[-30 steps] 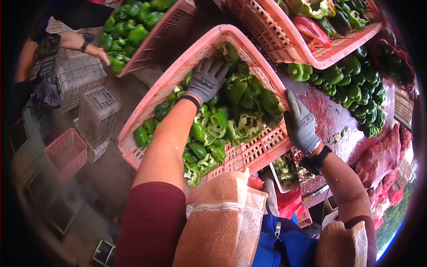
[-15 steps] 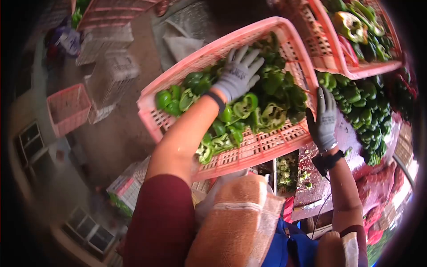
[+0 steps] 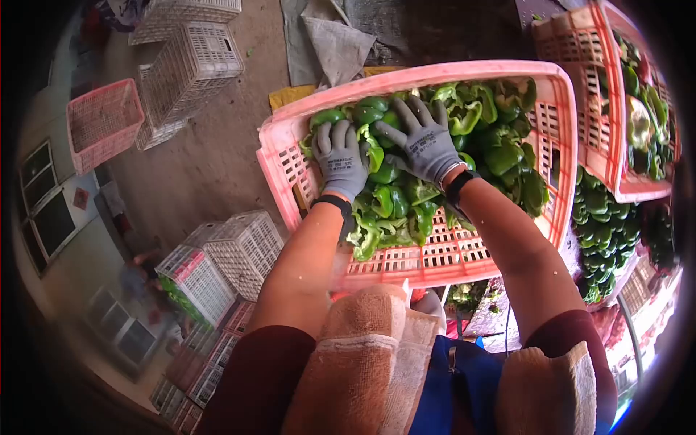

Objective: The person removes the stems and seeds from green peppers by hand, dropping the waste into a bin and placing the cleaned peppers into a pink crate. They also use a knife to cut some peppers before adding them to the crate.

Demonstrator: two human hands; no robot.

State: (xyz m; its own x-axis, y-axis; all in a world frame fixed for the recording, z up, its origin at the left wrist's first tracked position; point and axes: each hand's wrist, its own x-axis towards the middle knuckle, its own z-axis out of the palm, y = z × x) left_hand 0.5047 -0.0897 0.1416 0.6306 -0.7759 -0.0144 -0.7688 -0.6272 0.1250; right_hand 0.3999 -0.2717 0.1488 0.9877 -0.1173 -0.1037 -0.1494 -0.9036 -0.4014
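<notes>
A pink plastic crate point(image 3: 420, 71) sits tilted in front of me, holding green bell peppers point(image 3: 504, 154), many of them cut open with pale insides showing. My left hand point(image 3: 341, 159), in a grey glove, rests on the peppers near the crate's left end, fingers stretched forward and slightly bent. Just to its right, my right hand point(image 3: 424, 141), also gloved in grey, lies over the peppers with its fingers spread. Both palms face down, so what lies beneath them is hidden. Neither hand visibly grips a pepper.
Another pink crate point(image 3: 612, 94) of cut peppers stands at the upper right. Below it is a heap of whole green peppers point(image 3: 598, 235). White crates point(image 3: 250, 250) are stacked on the floor at left, with a pink crate point(image 3: 107, 125) farther off. A grey cloth point(image 3: 337, 40) lies beyond.
My right hand has left the crate's right rim and come onto the peppers. My left hand has moved left and back within the crate. The view has shifted.
</notes>
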